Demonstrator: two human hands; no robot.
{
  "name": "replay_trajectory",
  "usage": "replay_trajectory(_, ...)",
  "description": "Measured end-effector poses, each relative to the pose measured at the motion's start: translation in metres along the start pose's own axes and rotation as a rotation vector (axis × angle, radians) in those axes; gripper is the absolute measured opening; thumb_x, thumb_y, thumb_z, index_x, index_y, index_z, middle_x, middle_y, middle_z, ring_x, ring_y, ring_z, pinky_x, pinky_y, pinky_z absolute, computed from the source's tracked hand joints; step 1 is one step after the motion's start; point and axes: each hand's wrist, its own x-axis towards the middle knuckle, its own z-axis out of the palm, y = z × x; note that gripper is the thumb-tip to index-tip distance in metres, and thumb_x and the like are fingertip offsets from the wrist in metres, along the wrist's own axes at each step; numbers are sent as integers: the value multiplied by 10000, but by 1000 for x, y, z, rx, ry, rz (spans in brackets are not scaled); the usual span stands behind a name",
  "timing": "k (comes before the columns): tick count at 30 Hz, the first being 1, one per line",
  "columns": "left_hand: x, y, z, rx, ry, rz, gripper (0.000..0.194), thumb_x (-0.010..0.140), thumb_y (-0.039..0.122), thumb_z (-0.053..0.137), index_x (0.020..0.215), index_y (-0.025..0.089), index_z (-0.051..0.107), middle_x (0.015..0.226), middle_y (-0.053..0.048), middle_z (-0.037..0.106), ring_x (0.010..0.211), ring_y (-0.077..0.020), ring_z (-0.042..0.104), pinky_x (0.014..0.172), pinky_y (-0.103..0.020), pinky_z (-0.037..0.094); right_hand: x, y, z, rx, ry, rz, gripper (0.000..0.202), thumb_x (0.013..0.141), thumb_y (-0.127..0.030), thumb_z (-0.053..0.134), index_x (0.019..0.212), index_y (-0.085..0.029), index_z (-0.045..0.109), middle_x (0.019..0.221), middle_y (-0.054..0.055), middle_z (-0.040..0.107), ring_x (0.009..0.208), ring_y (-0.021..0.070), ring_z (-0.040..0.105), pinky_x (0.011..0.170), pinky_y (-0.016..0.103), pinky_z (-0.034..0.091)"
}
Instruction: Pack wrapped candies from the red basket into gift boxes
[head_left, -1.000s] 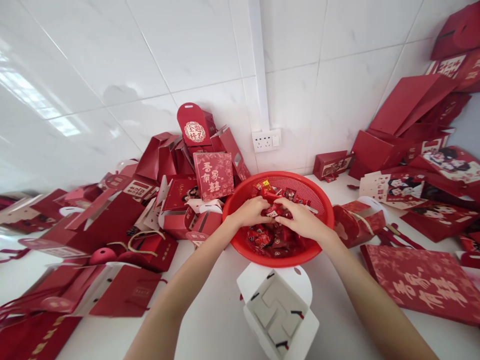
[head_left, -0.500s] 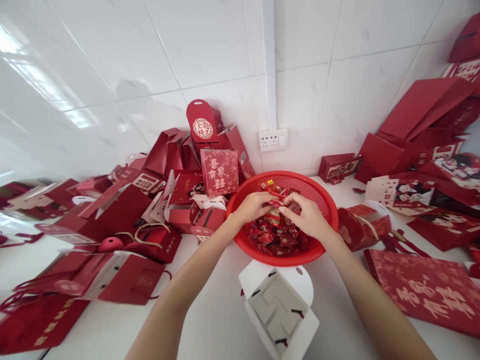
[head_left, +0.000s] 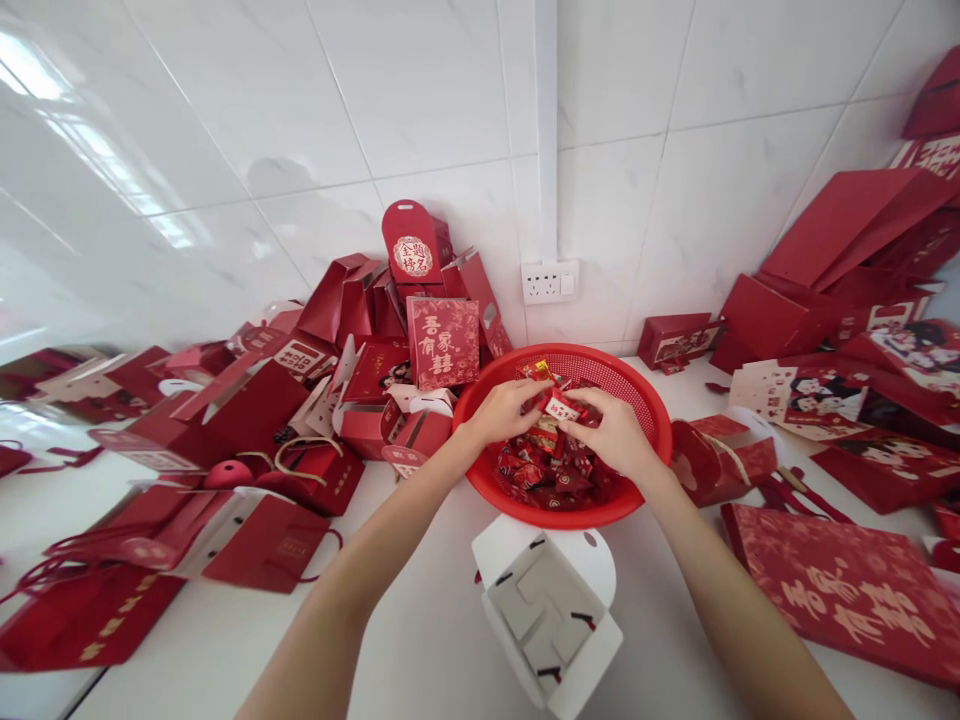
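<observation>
Tiled wall (head_left: 450,110) behind, left hand (head_left: 504,410) and right hand (head_left: 616,434) partly cover candy (head_left: 562,409).

Bare strip of white surface (head_left: 416,600) left of the open white box (head_left: 551,620), another to its right beneath a forearm, red basket's rim (head_left: 577,516) walling the far side, piled red boxes (head_left: 255,410) crowding the left.
</observation>
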Motion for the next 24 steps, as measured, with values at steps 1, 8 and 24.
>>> replay_trajectory(1, 1, 2, -1, -3, -23, -8, 361, 892, 164, 543, 1231, 133, 666, 1096, -122, 747, 950, -209, 701, 879, -310, 539, 0, 0, 0, -17, 8, -8, 264, 753, -225, 730, 1017, -243, 714, 1079, 73, 754, 1036, 290, 692, 945, 460, 508)
replay_trajectory(8, 4, 9, -4, 10, -171, -12, 235, 952, 224, 507, 958, 158, 733, 929, -81, 750, 846, -179, 685, 796, -262, 500, 2, 4, -1, 32, 23, 34, 127, 765, -257, 649, 884, -257, 603, 902, 22, 748, 867, 251, 716, 833, 410, 545)
replay_trajectory(24, 8, 10, 5, -63, -470, -116, 385, 890, 399, 644, 1168, 138, 697, 1085, -131, 742, 962, -252, 673, 875, -327, 491, 4, 11, -4, 147, 153, 90, 149, 705, -261, 603, 845, -233, 558, 845, 23, 692, 815, 235, 654, 790, 373, 514)
